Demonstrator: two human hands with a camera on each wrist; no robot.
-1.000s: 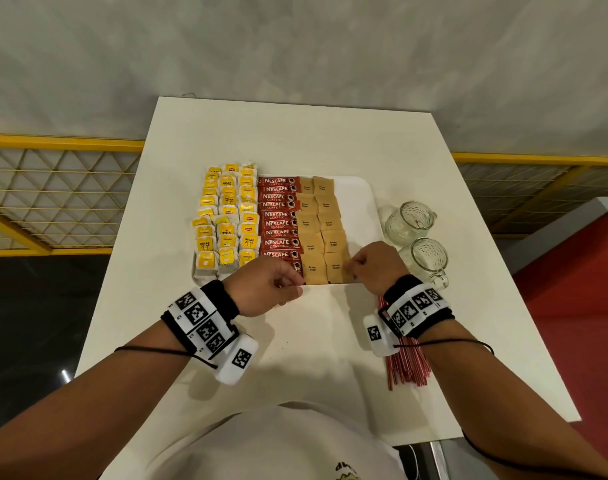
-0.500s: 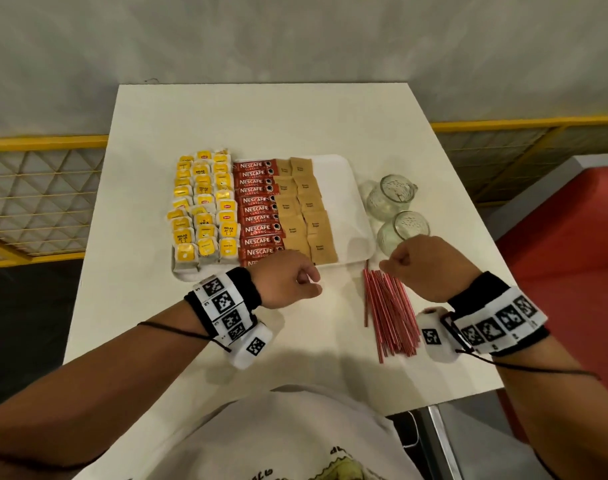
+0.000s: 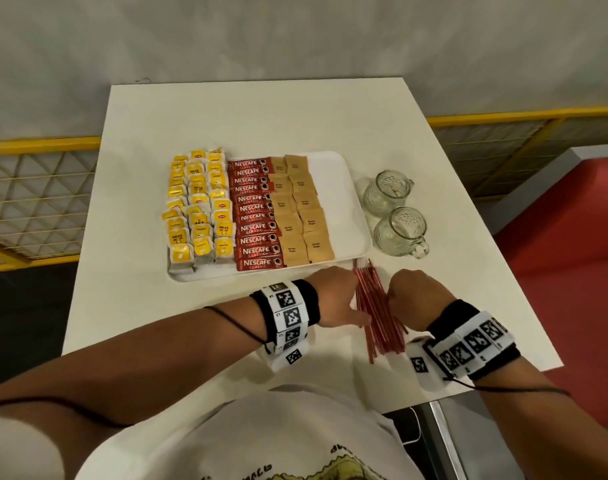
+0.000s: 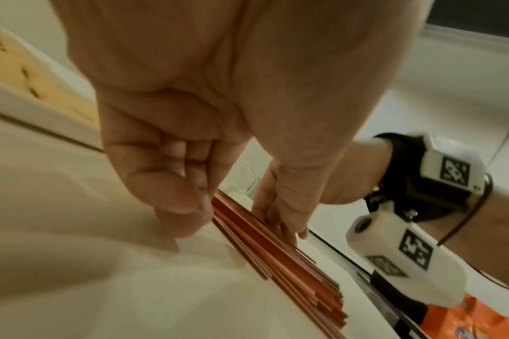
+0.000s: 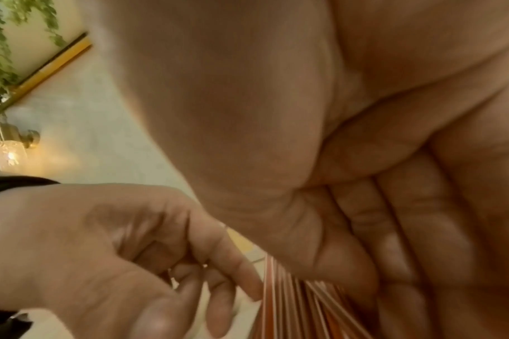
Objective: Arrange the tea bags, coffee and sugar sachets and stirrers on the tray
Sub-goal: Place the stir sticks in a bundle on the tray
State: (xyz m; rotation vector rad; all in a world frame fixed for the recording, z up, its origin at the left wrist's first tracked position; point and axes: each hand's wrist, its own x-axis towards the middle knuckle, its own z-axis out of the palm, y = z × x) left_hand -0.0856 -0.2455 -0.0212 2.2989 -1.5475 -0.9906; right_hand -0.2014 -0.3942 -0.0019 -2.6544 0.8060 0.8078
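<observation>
Yellow tea bags (image 3: 198,213), red coffee sachets (image 3: 255,216) and brown sugar sachets (image 3: 299,213) lie in neat columns on the white tray (image 3: 344,202). A bundle of red stirrers (image 3: 377,306) lies on the table just in front of the tray's right corner. My left hand (image 3: 359,315) stands against the bundle's left side, fingertips (image 4: 178,195) down on the table. My right hand (image 3: 394,303) presses its near-straight fingers (image 4: 282,211) on the bundle's right side. In the right wrist view the stirrers (image 5: 299,305) run under my right palm.
Two empty glass mugs (image 3: 387,192) (image 3: 401,230) stand right of the tray. The white table (image 3: 261,116) ends close to my right wrist. A strip of bare tray lies right of the sugar. Yellow railings flank the table.
Both hands left the tray's front edge. The left hand moved right and the right hand came back left, so they now flank the stirrer bundle and touch it.
</observation>
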